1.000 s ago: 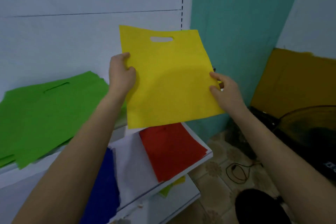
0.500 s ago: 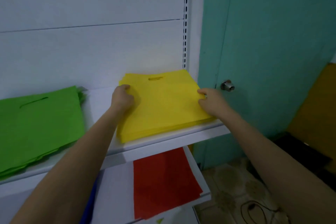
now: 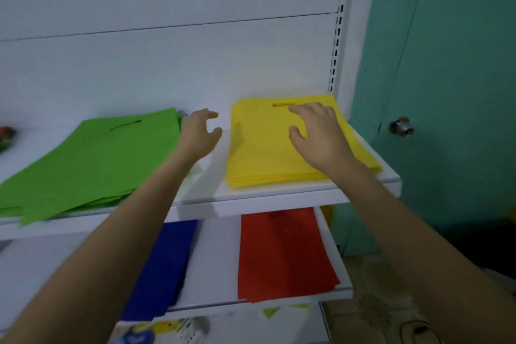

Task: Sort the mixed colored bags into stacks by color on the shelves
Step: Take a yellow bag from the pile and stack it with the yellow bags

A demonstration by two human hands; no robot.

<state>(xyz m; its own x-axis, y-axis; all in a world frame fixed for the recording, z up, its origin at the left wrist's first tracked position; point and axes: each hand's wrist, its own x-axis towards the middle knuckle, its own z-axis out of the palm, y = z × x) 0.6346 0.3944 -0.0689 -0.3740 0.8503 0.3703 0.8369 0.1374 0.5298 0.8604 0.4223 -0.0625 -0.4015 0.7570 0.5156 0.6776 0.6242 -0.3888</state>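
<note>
stacks sit sorted by colour on two shelves. the yellow stack (image 3: 279, 159) lies at the right end of the upper shelf (image 3: 279, 200), its long axis running from the shelf's front lip back to the wall (image 3: 167, 64), with the handle slot (image 3: 282, 105) at the wall end. the right hand (image 3: 321, 137) is directly over it, palm down. its fingers (image 3: 300, 109) are spread and relaxed near the slot, grasping nothing. whether they touch the top bag or hover just above it cannot be told.

the left hand (image 3: 199, 134) is off the stack, over the bare strip of shelf between it and the green stack (image 3: 92, 159). its fingers (image 3: 210, 114) are loosely curved, thumb apart, holding nothing. from there the yellow stack lies just to the right, the green one just to the left.

on the lower shelf (image 3: 217, 260), blue bags (image 3: 164, 265) lie left and red bags (image 3: 282, 254) right, well apart.

the yellow bag looks delivered. if the stack wants squaring, the right hand is the nearer one, and a push along the long axis toward the wall would do it. the left would have to cross the gap first. otherwise both hands are free to fetch another bag. the mixed pile is not in view.
</note>
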